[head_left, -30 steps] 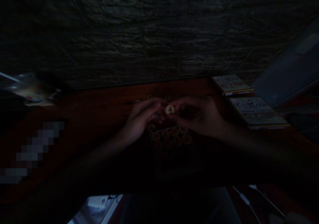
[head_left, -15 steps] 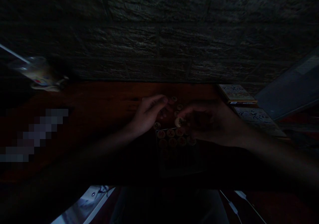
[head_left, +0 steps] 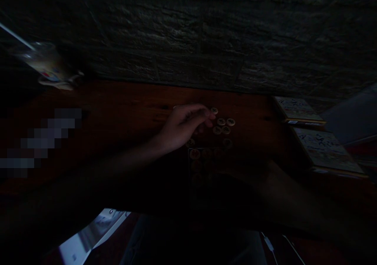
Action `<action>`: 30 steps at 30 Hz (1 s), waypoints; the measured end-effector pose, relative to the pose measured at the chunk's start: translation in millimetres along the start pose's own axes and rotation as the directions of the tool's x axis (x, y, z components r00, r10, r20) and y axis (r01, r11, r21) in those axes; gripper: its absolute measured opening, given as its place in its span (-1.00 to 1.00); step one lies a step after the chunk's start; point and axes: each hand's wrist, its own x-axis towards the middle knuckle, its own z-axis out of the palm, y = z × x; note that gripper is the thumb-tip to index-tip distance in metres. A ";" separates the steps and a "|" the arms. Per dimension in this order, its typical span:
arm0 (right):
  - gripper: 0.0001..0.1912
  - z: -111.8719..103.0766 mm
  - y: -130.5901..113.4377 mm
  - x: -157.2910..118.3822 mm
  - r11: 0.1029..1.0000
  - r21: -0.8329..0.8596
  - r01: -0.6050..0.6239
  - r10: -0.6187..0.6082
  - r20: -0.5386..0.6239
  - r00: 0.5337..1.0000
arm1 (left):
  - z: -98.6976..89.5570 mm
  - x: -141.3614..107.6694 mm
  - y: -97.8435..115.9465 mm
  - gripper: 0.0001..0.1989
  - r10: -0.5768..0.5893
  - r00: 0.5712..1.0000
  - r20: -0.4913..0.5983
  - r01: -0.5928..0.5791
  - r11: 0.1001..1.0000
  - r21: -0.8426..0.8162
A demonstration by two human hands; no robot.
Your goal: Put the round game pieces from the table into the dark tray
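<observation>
My left hand (head_left: 187, 125) hovers over the wooden table, fingers curled and the thumb drawn in to them. Its fingertips are close to a round Chinese chess piece (head_left: 214, 110); whatever is inside the fingers is hidden. Several more pieces, one of them a Chinese chess piece (head_left: 230, 122), lie just right of it. Another piece (head_left: 191, 142) sits under the wrist side. Below is a dark, shallow box (head_left: 189, 190) with rows of pieces, including a red-marked piece (head_left: 194, 154). Over its right part, deep in shadow, is my right hand (head_left: 259, 174); its fingers are too dark to make out.
Two flat printed boxes, a rear box (head_left: 299, 110) and a front box (head_left: 326, 147), lie on the right of the table (head_left: 132, 100). A plastic cup with a straw (head_left: 48, 64) stands far left. A stone wall (head_left: 182, 41) rises behind. White cables (head_left: 268, 243) hang below.
My right hand has moved down and toward me over the box, with the piece it pinched no longer visible. The left hand keeps its curled shape. The camera view has shifted.
</observation>
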 end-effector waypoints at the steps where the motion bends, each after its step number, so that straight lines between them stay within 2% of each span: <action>1: -0.74 0.6 0.1 -0.6 1.000 -0.028 0.009 -0.009 0.011 1.000 | 0.2 0.0 0.4 -0.70 0.005 1.000 0.003 -0.005 1.000 0.006; 6: -0.80 0.2 -1.5 -3.2 0.990 -0.128 0.057 -0.046 0.088 0.995 | 1.1 -0.2 2.7 -0.73 0.011 1.000 0.004 -0.011 1.000 0.024; 9: -0.83 -2.0 -4.0 -2.1 0.983 -0.167 0.072 -0.057 0.095 0.994 | 0.8 0.1 3.2 -0.74 0.017 1.000 0.009 -0.017 1.000 0.024; 17: -0.82 -1.4 -1.0 -1.4 0.989 -0.118 0.085 -0.074 0.089 0.993 | 0.1 0.9 1.5 -0.74 -0.002 1.000 0.003 0.002 1.000 0.022; 21: -0.80 -3.1 -3.5 -1.3 0.987 -0.116 0.111 -0.105 0.055 0.993 | -2.4 3.9 2.8 -0.76 0.029 0.999 -0.018 -0.029 0.999 0.022; 24: -0.75 -8.0 -3.9 -1.1 0.988 -0.122 0.095 -0.096 -0.007 0.995 | -10.6 11.2 4.9 -0.82 0.064 0.994 -0.090 -0.062 0.998 0.023; 26: -0.78 -12.0 0.5 -1.4 0.991 -0.121 0.052 -0.062 -0.080 0.995 | -19.4 17.9 6.1 -0.84 0.075 0.987 -0.139 -0.070 0.997 0.043; 30: -0.88 -18.6 23.2 -1.4 0.991 -0.109 -0.072 0.039 -0.276 0.960 | -38.4 30.2 5.2 -0.88 0.089 0.982 -0.167 -0.073 0.992 0.102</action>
